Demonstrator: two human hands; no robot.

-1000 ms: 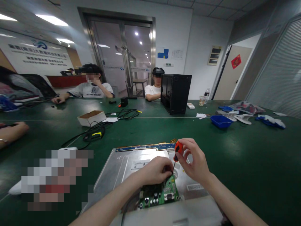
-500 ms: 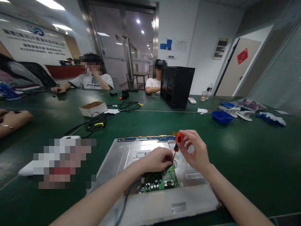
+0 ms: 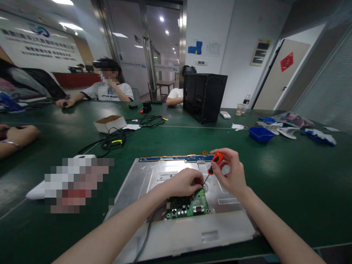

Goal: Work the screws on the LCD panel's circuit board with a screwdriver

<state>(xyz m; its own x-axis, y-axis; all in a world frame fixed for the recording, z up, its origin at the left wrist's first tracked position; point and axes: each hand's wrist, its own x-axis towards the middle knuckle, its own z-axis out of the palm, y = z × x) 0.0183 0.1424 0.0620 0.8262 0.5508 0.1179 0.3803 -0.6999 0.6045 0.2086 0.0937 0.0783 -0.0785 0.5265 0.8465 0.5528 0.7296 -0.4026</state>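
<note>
A silver display panel [image 3: 181, 238] lies on the green table in front of me, with a green circuit board [image 3: 202, 200] on its back. My right hand [image 3: 232, 174] grips the orange and black handle of a screwdriver [image 3: 217, 158]. The screwdriver leans to the right, its tip at the far right corner of the board. My left hand [image 3: 188, 182] is closed beside that tip, fingertips pinched together over the board's far edge; whatever they hold is hidden. A grey cable [image 3: 147, 234] runs from under my left forearm toward me.
Beyond the panel stand a black computer case [image 3: 206, 98] and an open white box [image 3: 109, 124] with black cables [image 3: 114, 142]. A blue tray [image 3: 261, 135] and gloves [image 3: 320, 136] lie at the right. Two people sit across the table; another person's hands [image 3: 23, 135] show at the left.
My right hand has shifted slightly right, tilting the screwdriver's handle further right. The tip stays by the board's corner, and my left hand stays pinched there. The whole view has shifted a little.
</note>
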